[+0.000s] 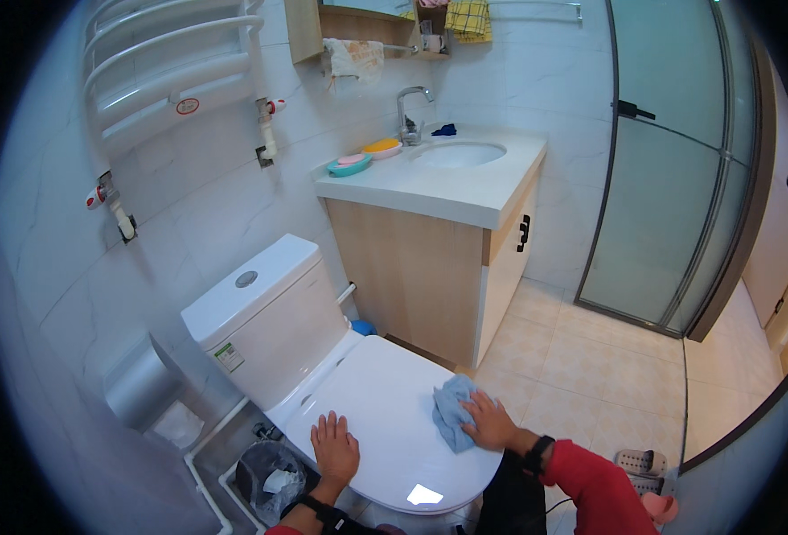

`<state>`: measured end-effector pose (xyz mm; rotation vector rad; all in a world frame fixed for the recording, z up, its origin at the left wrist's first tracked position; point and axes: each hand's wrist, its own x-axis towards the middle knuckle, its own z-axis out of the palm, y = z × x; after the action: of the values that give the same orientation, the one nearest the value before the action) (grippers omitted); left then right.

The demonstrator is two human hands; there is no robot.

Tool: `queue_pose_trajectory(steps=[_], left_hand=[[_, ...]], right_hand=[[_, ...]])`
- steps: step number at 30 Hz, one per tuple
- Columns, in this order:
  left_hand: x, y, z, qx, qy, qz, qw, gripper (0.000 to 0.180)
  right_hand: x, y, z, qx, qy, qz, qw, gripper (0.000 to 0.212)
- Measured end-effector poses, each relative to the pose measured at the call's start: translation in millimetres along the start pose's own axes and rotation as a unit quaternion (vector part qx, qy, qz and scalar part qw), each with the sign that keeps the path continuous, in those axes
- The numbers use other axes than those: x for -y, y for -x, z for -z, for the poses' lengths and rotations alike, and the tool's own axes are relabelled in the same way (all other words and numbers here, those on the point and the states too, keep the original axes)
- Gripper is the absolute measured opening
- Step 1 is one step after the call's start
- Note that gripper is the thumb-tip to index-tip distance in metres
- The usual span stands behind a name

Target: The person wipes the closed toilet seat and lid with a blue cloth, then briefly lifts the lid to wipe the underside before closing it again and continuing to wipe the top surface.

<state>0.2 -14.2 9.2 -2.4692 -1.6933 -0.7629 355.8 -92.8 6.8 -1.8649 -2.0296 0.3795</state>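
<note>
White marbled wall tiles point(537, 80) are set around a bathroom, where a wood-sided vanity point(403, 259) is fitted beside a toilet point(269, 299) whose glossy white lid point(376, 401) is lowered. On the right part of that lid, near its edge, a light-blue cloth point(450, 410) is laid in a rumpled heap. It is partly covered by the right hand point(490, 422), set on it with the fingers reaching inward; whether any fold is pinched cannot be told. By the lid's left edge, the left hand point(335, 446) is placed palm down, its fingers slightly spread and nothing visibly held. The cloth can be judged light, soft and limp, best pressed under the whole palm or gathered by its bunched middle rather than by a loose corner. On so slick a surface, little drag is to be expected.
</note>
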Motion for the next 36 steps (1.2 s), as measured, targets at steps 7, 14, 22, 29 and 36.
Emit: queue_pose_trajectory(steps=[7, 14, 22, 29, 36], left_hand=[[-0.8, -1.2, 3.2, -0.027, 0.009, -0.022, 0.999, 0.039], [1.6, -2.3, 1.7, -0.050, -0.004, -0.038, 0.998, 0.038], [3.2, 0.4, -2.5, -0.031, -0.019, -0.023, 0.999, 0.038], [2.8, -0.2, -5.4, -0.004, -0.029, -0.012, 1.000, 0.040], [3.3, -1.3, -3.6, 0.009, -0.026, -0.006, 1.000, 0.041]], right_hand=[[27.4, -113.9, -4.8, 0.028, 0.009, -0.045, 0.999, 0.063], [77.6, -111.2, -10.8, 0.094, 0.077, 0.020, 0.992, 0.061], [98.7, 12.8, -18.4, 0.084, 0.052, 0.221, 0.970, 0.060], [52.7, 77.8, 13.7, 0.080, 0.043, 0.174, 0.981, 0.061], [22.3, 11.9, 18.0, 0.062, 0.061, 0.084, 0.993, 0.058]])
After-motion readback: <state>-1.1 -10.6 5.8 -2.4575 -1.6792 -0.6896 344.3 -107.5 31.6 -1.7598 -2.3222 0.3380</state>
